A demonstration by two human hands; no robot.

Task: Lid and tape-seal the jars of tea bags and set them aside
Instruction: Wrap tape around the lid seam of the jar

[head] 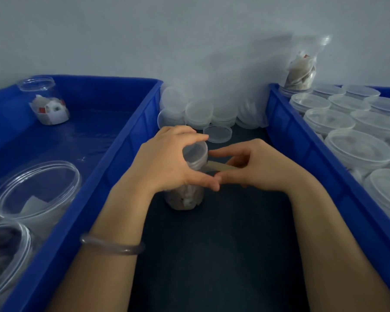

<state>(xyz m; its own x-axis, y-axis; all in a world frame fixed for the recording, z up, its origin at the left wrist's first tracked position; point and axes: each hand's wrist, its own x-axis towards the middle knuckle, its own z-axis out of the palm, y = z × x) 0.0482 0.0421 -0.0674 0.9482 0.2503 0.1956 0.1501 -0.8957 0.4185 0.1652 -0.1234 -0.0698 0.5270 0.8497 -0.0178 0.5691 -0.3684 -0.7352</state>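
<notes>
Dark tabletop [223, 244], left hand [167, 163] grip round clear cylindrical lidded jar [186, 200], right hand [257, 167] grip pinching beige tape strip [221, 167]

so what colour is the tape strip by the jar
Tape strip is pale tan, seen in the head view.

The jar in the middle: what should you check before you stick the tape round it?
1. Lid sits on the jar: ok.
2. Lid closed tight: cannot tell.
3. Left hand grips the jar: ok.
4. Right hand pinches the tape: ok.
5. Tape end stuck at the lid's edge: cannot tell.
6. Tea bags inside: ok.
</notes>
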